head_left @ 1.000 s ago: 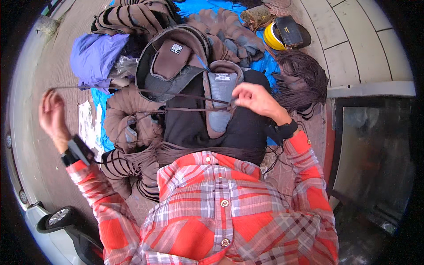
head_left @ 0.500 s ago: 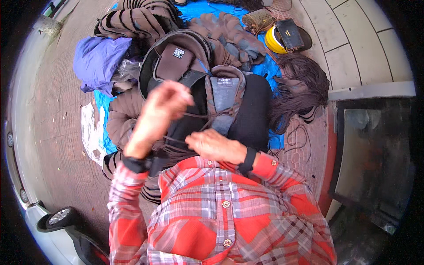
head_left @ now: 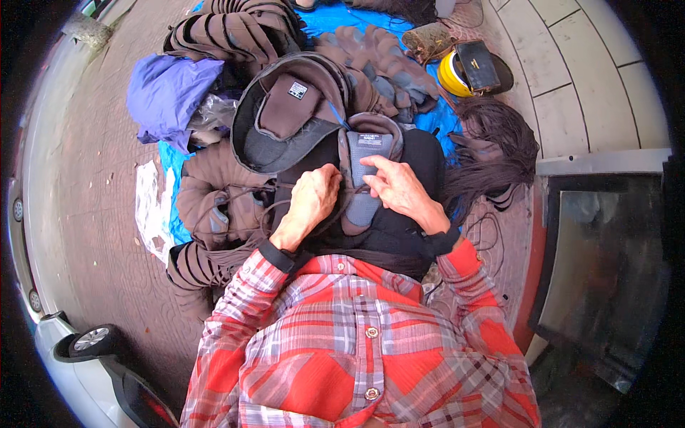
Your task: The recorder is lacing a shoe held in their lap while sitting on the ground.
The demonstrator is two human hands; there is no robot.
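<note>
A brown and grey shoe upper (head_left: 367, 187) with a grey tongue lies upright across my dark-trousered lap. On its left side my left hand (head_left: 312, 202) is closed, thumb and fingertips pinched together on a thin brown shoelace (head_left: 270, 212). My right hand (head_left: 403, 187) reaches over the upper from the right. Its index finger stretches across the tongue, apart from the thumb, and the lace passes close to its lower fingertips. Just beyond my left hand lies a stack of curved brown shoe uppers (head_left: 285, 118) with a dark lining.
More bundled brown uppers (head_left: 214, 192) lie at the left, and others (head_left: 378, 60) behind on a blue sheet (head_left: 342, 21). A purple bag (head_left: 171, 96) is at the far left. A hank of dark laces (head_left: 496, 150), a yellow container (head_left: 453, 75) and a black pouch (head_left: 477, 65) are at the right.
My left hand has come down and right to the upper's left edge. My right hand has moved up and right from near my waist, onto the tongue.
</note>
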